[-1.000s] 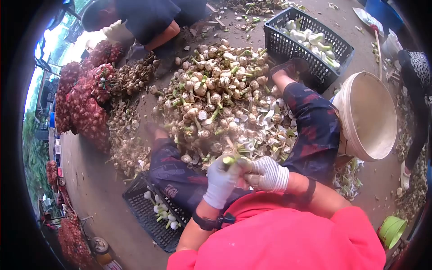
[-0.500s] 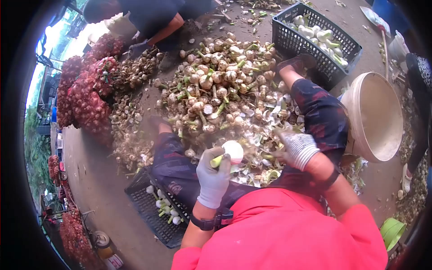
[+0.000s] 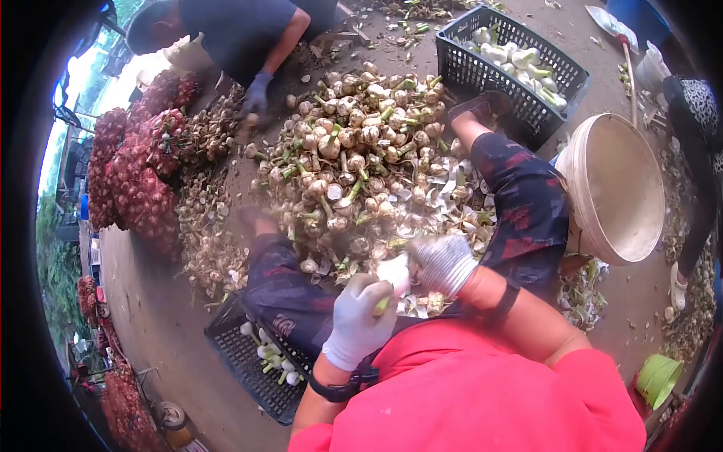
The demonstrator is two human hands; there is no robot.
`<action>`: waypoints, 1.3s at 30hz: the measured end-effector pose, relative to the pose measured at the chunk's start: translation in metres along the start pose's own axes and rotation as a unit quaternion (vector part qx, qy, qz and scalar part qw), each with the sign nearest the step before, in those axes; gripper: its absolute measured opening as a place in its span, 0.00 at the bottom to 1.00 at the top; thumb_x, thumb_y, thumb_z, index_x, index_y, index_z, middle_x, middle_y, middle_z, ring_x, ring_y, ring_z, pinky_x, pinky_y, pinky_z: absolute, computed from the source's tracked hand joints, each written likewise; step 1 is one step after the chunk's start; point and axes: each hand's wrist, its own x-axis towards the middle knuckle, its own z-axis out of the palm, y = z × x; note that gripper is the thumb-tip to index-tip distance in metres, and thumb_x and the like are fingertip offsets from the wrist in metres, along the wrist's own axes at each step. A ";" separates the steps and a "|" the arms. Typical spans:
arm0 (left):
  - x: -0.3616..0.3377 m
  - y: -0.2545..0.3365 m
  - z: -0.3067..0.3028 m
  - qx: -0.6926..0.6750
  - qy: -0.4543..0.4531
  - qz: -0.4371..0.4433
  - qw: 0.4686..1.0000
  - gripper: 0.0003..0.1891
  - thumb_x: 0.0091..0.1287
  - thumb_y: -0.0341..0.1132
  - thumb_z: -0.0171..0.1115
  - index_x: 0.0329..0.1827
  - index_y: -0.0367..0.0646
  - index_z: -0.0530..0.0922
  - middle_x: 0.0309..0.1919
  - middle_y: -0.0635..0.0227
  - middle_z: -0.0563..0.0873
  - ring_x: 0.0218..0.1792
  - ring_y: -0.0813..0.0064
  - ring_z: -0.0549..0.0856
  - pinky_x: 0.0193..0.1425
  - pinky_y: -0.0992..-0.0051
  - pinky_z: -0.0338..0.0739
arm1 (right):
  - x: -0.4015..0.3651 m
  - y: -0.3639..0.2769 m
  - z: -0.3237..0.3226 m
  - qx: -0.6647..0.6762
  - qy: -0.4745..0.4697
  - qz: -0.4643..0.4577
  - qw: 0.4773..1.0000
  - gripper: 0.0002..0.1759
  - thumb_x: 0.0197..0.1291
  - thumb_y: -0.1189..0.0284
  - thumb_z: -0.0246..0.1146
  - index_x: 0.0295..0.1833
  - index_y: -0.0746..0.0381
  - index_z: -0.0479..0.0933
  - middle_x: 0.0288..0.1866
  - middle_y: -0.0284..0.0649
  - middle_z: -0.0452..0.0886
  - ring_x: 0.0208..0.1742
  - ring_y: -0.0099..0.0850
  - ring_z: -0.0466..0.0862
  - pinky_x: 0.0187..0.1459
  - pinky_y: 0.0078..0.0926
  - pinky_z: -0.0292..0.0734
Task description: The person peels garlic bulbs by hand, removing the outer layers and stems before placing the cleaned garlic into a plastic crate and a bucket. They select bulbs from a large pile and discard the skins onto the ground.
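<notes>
My left hand (image 3: pixel 360 320), in a pale glove, is closed around the green stem of a white garlic bulb (image 3: pixel 394 273). The bulb sits just above my lap. My right hand (image 3: pixel 444 264), in a striped grey-white glove, meets the bulb's right side with its fingers curled in. Motion blurs those fingertips, and what they pinch cannot be made out. Between my legs lies a heap of unpeeled garlic (image 3: pixel 354 143) with dirty skins and cut stems. Loose white peelings (image 3: pixel 459 200) are scattered at its near right side.
A black crate (image 3: pixel 520 75) with cleaned garlic stands at the upper right; another crate (image 3: pixel 256 361) is by my left leg. A cream bucket (image 3: pixel 614 188) tilts at my right. Red net sacks (image 3: pixel 135 173) are piled left. A co-worker (image 3: pixel 241 38) bends over the far side.
My right hand has moved left and down onto the bulb. My left hand has shifted slightly lower with the garlic. The co-worker's gloved hand now reaches lower toward the heap's left edge.
</notes>
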 end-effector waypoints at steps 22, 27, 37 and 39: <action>-0.055 -0.027 -0.006 -0.560 0.184 -0.302 0.749 0.04 0.49 0.25 0.53 0.28 0.38 0.74 0.38 0.61 0.79 0.44 0.68 0.78 0.61 0.65 0.69 | -0.010 -0.010 -0.012 0.273 -0.249 0.008 0.929 0.38 0.44 0.84 0.56 0.67 0.59 0.63 0.54 0.52 0.77 0.51 0.47 0.80 0.50 0.40 0.76; -0.106 -0.029 -0.138 -0.307 0.352 -0.306 0.829 0.02 0.49 0.26 0.53 0.25 0.38 0.72 0.38 0.59 0.78 0.43 0.65 0.77 0.58 0.66 0.70 | 0.032 0.011 0.009 -0.027 -0.166 0.007 0.986 0.28 0.48 0.77 0.56 0.59 0.59 0.68 0.50 0.51 0.78 0.49 0.50 0.79 0.48 0.43 0.75; -0.046 -0.059 -0.042 -0.317 -0.027 -0.273 0.908 0.05 0.54 0.22 0.61 0.30 0.38 0.73 0.32 0.63 0.78 0.36 0.67 0.78 0.45 0.71 0.73 | 0.152 0.078 0.161 -0.044 -0.175 0.100 0.978 0.43 0.50 0.74 0.63 0.73 0.50 0.55 0.73 0.53 0.56 0.68 0.47 0.66 0.65 0.37 0.65; -0.041 -0.081 0.011 -0.259 -0.033 -0.242 0.935 0.10 0.56 0.24 0.61 0.41 0.40 0.74 0.38 0.64 0.78 0.36 0.71 0.78 0.43 0.74 0.74 | 0.143 0.094 0.176 -0.013 -0.138 0.135 0.981 0.43 0.47 0.72 0.66 0.72 0.52 0.57 0.70 0.56 0.61 0.67 0.49 0.68 0.64 0.38 0.66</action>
